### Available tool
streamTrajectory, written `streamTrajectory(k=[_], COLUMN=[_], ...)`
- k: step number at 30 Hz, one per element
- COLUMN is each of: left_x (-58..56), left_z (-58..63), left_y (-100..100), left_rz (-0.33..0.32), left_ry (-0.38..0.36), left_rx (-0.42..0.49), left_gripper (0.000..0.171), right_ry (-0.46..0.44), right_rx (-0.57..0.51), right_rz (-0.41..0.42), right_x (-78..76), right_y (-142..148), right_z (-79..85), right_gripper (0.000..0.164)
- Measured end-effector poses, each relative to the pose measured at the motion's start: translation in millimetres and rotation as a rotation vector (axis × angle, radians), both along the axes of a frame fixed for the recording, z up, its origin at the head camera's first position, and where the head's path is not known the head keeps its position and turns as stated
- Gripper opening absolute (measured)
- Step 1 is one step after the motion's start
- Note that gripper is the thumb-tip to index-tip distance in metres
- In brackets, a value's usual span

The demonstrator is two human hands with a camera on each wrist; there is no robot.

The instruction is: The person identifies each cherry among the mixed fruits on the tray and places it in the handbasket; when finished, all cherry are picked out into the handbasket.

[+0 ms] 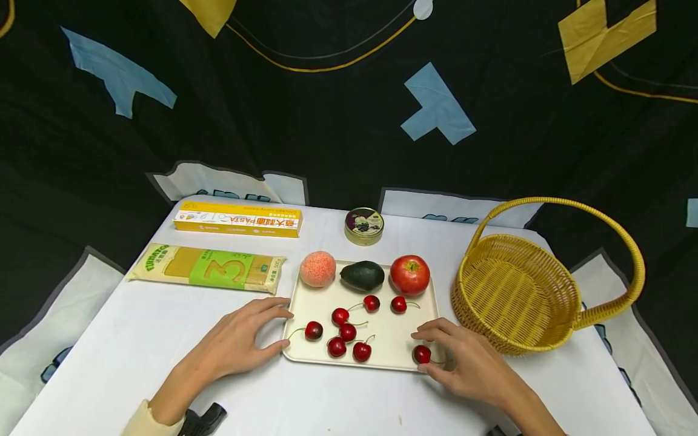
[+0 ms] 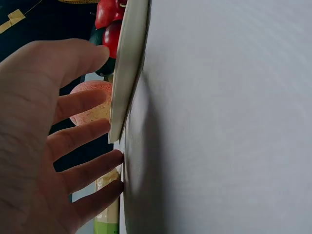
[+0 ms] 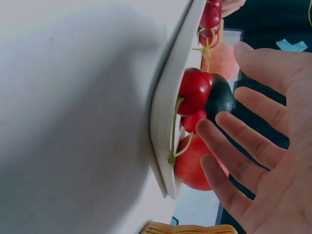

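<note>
Watching this from my end over the feeds: the right hand [image 1: 463, 363] is at the near right corner of the tray [image 1: 389, 345], thumb and fingers spread loosely around one cherry [image 1: 420, 353]. Right wrist cam has the fingers well apart with nothing gripped, so I'd call that one released. The left hand [image 1: 242, 339] is at the tray's left edge, also relaxed with nothing in it, fingertips right by the rim. I honestly can't tell if they're touching it.

The other cherries [image 1: 347, 332] are all on the tray too: four bunched toward the near edge around the middle, one by the left edge with its stem pointing at the left thumb, and two farther back. Along the far edge I've got the peach [image 1: 318, 269] at the left corner, avocado [image 1: 362, 276] mid-edge, apple [image 1: 409, 275] at the right corner.

Rest of the table [image 1: 349, 406]: yellow box [image 1: 237, 219] by the far left corner, pasta bag [image 1: 209, 267] in front of it near the left edge, tin [image 1: 364, 226] near the far edge, and the basket [image 1: 480, 327] toward the right edge, handle up.
</note>
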State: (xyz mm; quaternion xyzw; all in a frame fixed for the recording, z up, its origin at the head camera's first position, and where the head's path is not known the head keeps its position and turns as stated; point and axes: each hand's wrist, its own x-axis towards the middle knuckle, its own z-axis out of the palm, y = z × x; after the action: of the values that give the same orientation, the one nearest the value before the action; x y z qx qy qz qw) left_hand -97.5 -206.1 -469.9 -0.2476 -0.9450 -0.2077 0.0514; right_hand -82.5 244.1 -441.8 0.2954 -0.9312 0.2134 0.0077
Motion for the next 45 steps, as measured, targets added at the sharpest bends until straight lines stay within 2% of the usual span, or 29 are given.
streamTrajectory(k=[4, 8, 15, 26, 30, 33, 36, 39, 45], left_x=[1.9, 2.9, 2.0, 1.1, 2.2, 6.7, 10.2, 9.3, 4.0], left_z=[-0.1, -0.1, -0.7, -2.4, -3.8, -5.8, -7.2, -7.0, -3.8], left_y=[-2.2, -3.8, -5.0, -6.4, -5.7, -5.4, -5.2, -4.6, -5.4], left_rz=[-0.009, -0.024, -0.043, -0.055, -0.058, -0.051, -0.037, -0.033, -0.044], left_ry=[-0.021, -0.032, -0.025, -0.013, -0.018, -0.048, -0.069, -0.055, -0.018], left_rx=[-0.008, -0.009, 0.003, 0.003, -0.015, -0.023, -0.024, -0.023, -0.021], left_gripper=[0.045, 0.044, 0.043, 0.043, 0.042, 0.041, 0.040, 0.041, 0.044], right_ry=[-0.048, -0.051, -0.072, -0.181, -0.157, -0.098, -0.016, 0.076, 0.150], right_rx=[-0.018, -0.008, -0.001, -0.010, 0.004, -0.013, -0.083, -0.159, -0.317], right_rz=[0.011, 0.016, 0.023, 0.025, 0.017, 0.037, 0.069, 0.082, 0.027], right_x=[0.3, 0.3, -0.2, -2.8, -1.4, -0.5, -3.1, -9.7, -24.9], right_y=[-0.3, -0.6, 0.0, -3.4, -3.6, -2.2, 0.5, 4.8, 19.9], right_z=[-1.3, -2.0, -4.6, -8.6, -7.3, -4.0, 1.1, 8.5, 24.0], right_gripper=[0.042, 0.039, 0.036, 0.032, 0.032, 0.033, 0.038, 0.046, 0.053])
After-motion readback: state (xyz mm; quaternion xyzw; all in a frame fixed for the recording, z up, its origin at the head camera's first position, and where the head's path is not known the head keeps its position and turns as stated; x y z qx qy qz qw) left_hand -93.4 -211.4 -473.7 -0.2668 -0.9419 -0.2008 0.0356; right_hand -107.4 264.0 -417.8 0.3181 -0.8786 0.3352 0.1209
